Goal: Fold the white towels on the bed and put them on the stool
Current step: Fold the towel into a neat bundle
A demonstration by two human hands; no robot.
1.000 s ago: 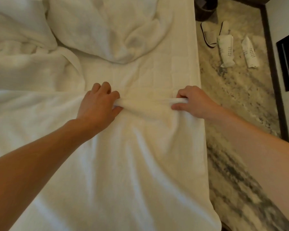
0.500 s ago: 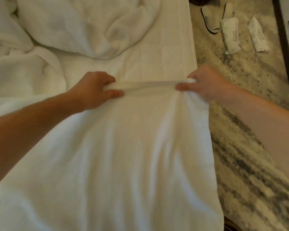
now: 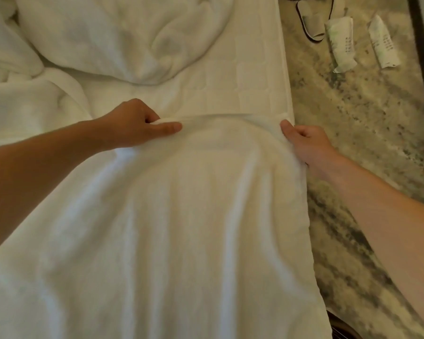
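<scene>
My left grip (image 3: pixel 135 128) pinches the far edge of the white towel (image 3: pixel 181 216) between thumb and curled fingers. My right grip (image 3: pixel 304 143) curls round its other corner. The towel lies spread along the bed (image 3: pixel 230 81), wrinkled, by the right side.

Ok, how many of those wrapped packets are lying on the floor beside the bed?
2. The left packet lies just right of the slippers. The right packet lies apart from it, further right, near the dark trim. More could be outside the frame.
</scene>
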